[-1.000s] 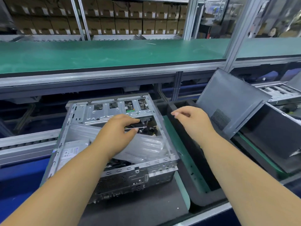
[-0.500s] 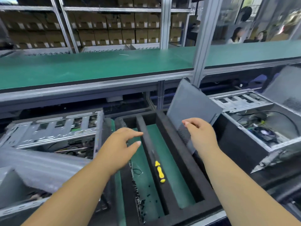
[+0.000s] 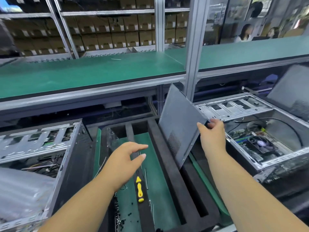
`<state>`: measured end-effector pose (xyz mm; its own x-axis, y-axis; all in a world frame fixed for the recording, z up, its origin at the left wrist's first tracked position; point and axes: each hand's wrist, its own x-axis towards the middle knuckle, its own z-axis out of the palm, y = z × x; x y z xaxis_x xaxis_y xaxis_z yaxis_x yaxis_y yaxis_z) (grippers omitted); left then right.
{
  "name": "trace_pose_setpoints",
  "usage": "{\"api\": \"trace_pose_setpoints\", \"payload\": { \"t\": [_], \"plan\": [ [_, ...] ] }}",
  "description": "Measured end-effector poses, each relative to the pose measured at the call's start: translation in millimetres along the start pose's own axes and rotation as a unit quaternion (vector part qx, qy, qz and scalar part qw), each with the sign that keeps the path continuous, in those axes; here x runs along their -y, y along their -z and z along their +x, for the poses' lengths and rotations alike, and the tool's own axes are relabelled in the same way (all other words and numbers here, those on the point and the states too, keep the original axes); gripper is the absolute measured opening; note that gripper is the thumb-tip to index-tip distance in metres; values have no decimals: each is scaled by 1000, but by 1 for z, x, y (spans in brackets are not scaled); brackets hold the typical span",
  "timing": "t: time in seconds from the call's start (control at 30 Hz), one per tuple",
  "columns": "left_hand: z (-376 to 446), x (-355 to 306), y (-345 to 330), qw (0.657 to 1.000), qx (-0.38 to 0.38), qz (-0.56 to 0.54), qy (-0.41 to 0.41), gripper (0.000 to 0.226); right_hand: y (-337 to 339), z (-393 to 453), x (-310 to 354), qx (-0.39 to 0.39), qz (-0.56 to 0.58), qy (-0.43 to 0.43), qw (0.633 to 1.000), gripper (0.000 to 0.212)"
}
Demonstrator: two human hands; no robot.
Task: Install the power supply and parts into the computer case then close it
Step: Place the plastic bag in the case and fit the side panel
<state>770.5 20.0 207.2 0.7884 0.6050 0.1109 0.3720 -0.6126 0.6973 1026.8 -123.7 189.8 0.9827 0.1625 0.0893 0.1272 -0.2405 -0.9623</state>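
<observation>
Grey side panel (image 3: 178,124) now pinched by right hand (image 3: 213,136), left hand (image 3: 124,158) still loose, empty.

both forearms bare, no sleeves, gloves or jewellery visible.

Bright, even light falls from above, with a soft sheen on the green shelf (image 3: 93,72) and only faint shadows in the black foam tray (image 3: 168,158). The wide lens bows the straight frame post (image 3: 194,47) and stretches the edges. The near-left plastic wrap (image 3: 21,196) and the open case at right (image 3: 275,148) are smeared by blur; far cartons (image 3: 117,30) look soft.
</observation>
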Motion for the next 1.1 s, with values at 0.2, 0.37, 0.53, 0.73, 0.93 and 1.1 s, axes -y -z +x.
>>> {"api": "trace_pose_setpoints", "payload": {
  "t": [0.2,0.37,0.53,0.73,0.93,1.1],
  "plan": [
    [13,1,6,1000,-10,-18,19,29,-16,53,50,84,-226,12,970,43],
    [26,-7,13,997,-33,-60,39,28,-38,69,67,150,-369,-15,917,27],
    [31,-8,17,993,-35,-91,64,27,-43,73,64,143,-434,-24,889,30],
    [31,-4,25,982,-53,-155,98,26,-37,52,70,102,-413,-15,905,26],
    [24,-6,33,971,-57,-208,108,28,-18,31,98,89,-410,16,907,28],
    [9,-7,46,972,-63,-207,94,28,1,13,122,66,-395,66,914,11]
  ]
}}
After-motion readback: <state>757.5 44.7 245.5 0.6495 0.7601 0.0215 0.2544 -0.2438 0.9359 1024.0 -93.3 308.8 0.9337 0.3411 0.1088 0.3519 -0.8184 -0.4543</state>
